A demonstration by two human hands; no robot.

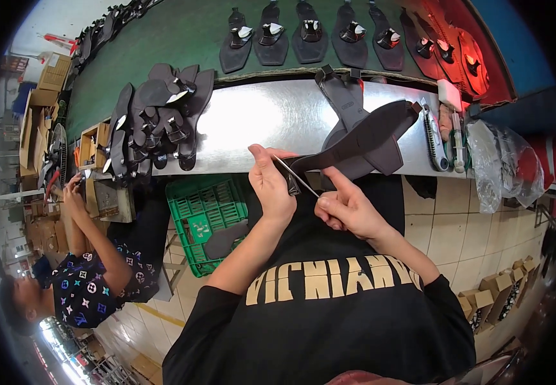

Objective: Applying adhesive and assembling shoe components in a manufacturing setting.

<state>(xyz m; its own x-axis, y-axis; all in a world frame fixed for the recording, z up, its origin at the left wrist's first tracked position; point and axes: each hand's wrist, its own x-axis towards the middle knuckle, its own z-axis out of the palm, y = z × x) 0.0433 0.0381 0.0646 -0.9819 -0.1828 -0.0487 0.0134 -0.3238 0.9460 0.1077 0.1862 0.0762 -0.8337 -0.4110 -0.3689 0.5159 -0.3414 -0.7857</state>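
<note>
My left hand [272, 183] is closed around the near end of a dark sandal sole [361, 142], its thumb sticking up. The sole slants up to the right above the bench edge. A thin metal rod [298, 175] crosses the sole's near end, by my left palm. My right hand [348, 208] pinches the rod's lower end, its index finger stretched along the sole's underside. What lies inside my left palm is partly hidden. More dark sole pieces [344, 99] lie on the metal bench just behind the held one.
On the metal bench [246, 122] sit a pile of sandal parts [156, 122], a cutter knife [434, 138] and a syringe [459, 144]. Several soles with straps line the green belt [181, 38]. A green crate [204, 218] stands below; a co-worker [92, 276] works at left.
</note>
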